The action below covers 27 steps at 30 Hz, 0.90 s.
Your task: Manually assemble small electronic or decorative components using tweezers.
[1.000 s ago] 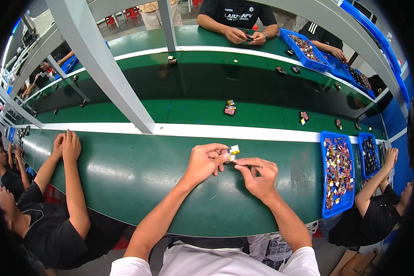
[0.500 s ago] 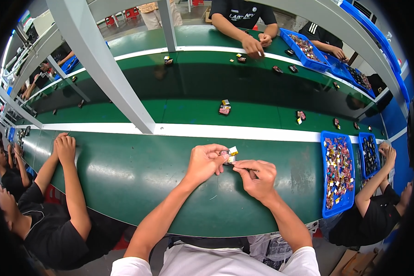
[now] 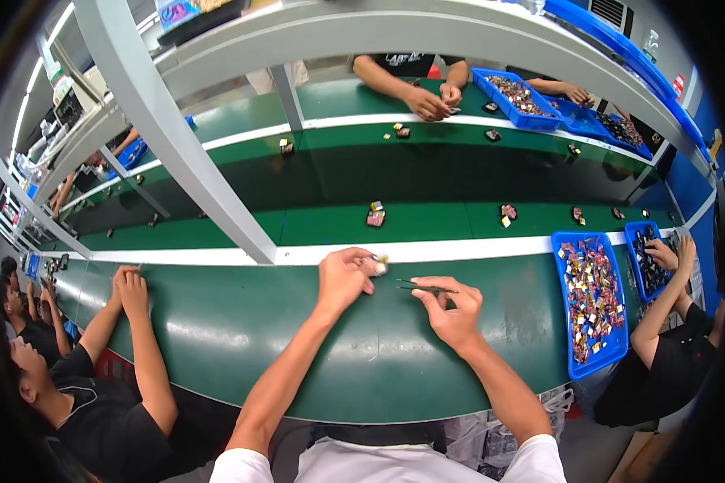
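My left hand point(image 3: 344, 282) pinches a small part point(image 3: 381, 265) with a pale square and a yellowish edge between thumb and fingers, just in front of the white rail. Blur hides the part's details. In my right hand point(image 3: 454, 312) is a pair of dark tweezers point(image 3: 428, 288), its tips parted and pointing left. A short gap lies between the tips and the part. Beyond the rail, on the green belt, sits a black-cased piece point(image 3: 375, 214) with pink and pale bits on it.
To my right a blue tray point(image 3: 604, 365) holds many small pink, white and yellow pieces. Beside it stands a smaller blue tray point(image 3: 630, 251) of black parts, a co-worker's hand in it. A grey post point(image 3: 173, 137) rises left of centre. Co-workers sit on both sides and opposite.
The tweezers have drawn away from the part and their tips have parted. My left hand has shifted slightly left and up with the part. The whole view has tilted a little.
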Motion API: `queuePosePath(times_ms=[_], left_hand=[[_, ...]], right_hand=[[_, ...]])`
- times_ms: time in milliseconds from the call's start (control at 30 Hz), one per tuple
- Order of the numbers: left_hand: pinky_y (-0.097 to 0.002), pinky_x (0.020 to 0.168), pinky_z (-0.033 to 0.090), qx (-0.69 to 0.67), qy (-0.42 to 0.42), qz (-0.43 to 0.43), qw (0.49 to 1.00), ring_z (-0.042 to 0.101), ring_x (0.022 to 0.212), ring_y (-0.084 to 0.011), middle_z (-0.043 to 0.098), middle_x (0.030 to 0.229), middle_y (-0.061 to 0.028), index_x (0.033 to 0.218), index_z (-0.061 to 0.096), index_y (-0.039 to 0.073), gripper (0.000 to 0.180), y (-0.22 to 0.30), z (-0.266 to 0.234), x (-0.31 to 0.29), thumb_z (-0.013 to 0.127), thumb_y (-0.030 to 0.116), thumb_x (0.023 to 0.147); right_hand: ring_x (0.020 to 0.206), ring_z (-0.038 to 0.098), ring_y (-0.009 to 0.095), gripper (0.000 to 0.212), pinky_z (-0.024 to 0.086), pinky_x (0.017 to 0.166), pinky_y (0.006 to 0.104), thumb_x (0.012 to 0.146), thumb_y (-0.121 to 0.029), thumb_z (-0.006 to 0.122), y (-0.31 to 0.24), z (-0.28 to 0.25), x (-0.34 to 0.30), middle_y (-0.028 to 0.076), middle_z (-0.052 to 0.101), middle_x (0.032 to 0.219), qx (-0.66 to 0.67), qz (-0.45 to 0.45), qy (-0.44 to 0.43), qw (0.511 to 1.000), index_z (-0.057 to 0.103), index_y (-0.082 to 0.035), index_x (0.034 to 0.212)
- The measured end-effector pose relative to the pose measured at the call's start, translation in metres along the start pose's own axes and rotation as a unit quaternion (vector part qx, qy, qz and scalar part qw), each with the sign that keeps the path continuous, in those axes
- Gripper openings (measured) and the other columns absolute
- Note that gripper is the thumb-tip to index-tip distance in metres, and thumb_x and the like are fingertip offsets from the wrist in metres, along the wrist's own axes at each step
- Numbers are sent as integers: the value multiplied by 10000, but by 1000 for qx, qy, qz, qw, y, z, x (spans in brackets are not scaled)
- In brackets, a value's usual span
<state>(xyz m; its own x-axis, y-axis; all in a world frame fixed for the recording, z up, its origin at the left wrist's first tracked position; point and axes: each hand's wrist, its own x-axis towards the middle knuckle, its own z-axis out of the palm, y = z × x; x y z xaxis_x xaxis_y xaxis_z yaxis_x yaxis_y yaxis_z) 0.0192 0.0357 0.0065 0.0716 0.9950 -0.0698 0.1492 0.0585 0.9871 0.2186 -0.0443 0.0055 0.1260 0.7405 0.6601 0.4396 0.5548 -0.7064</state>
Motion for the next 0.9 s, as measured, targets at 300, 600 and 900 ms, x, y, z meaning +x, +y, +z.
queuePosePath(times_ms=[300, 600, 900], left_hand=[[-394, 505, 592, 246, 215, 33, 945, 727, 644, -313, 671, 1020, -229, 1028, 675, -131, 291, 1, -79, 112, 707, 134, 910], [-465, 751, 552, 335, 186, 50, 922, 712, 806, -385, 721, 763, -175, 727, 707, 16, 391, 8, -12, 94, 786, 384, 832], [-382, 613, 553, 282, 131, 27, 950, 709, 638, -217, 716, 688, -117, 704, 675, 11, 348, 4, -24, 92, 813, 296, 849]], right_hand=[[407, 356, 89, 110, 295, 419, 279, 785, -61, 825, 0, 3, 3, 21, 633, 607, -20, 22, 17, 999, 771, -67, 880], [399, 463, 128, 137, 399, 442, 273, 778, -74, 816, -2, -8, 10, 36, 696, 665, -46, -26, 3, 999, 746, -82, 895], [391, 461, 123, 126, 401, 439, 270, 776, -78, 816, -6, -3, 9, 37, 734, 719, -39, -28, -1, 999, 735, -81, 872]])
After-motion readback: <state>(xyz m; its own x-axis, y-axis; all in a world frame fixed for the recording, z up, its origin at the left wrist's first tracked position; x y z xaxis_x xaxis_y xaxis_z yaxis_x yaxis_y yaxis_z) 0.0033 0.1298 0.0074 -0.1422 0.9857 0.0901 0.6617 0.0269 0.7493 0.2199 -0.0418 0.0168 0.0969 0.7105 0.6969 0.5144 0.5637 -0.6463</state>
